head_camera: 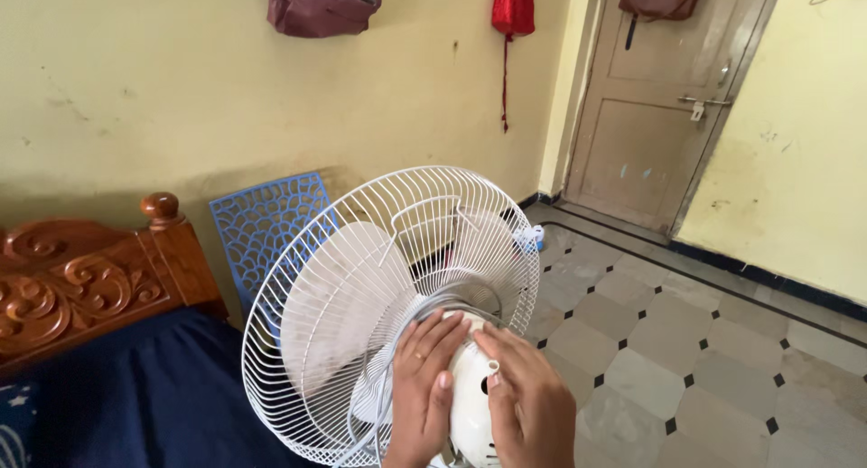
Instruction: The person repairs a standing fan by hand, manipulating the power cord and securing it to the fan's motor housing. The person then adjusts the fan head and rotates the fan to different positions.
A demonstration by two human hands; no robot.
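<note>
The white fan (397, 314) fills the middle of the view, its round wire cage (361, 251) tilted and facing away from the person, pale blades showing through the wires. Both hands come up from the bottom edge and rest on the smooth white motor housing (471, 405) at the back of the cage. The left hand (424, 387) lies flat against the housing's left side, fingers together and pointing up toward the cage hub, a ring on one finger, thumb alongside the housing; it presses rather than grips. The right hand (528, 400) covers the housing's right side, fingers spread slightly and laid over its top, palm down, likewise pressing and not clenched. The fingertips of the two hands nearly meet above the housing.

Left of the left hand is a bed with a dark blue cover (135, 396) and a carved wooden headboard (81, 278). Beyond the cage, a blue patterned panel (262, 219) leans on the yellow wall. Right of the right hand spreads the tiled floor (686, 341), with a closed door (659, 107) far beyond. Up on the wall hang a maroon bag (321, 7) and a red cloth (513, 5)
</note>
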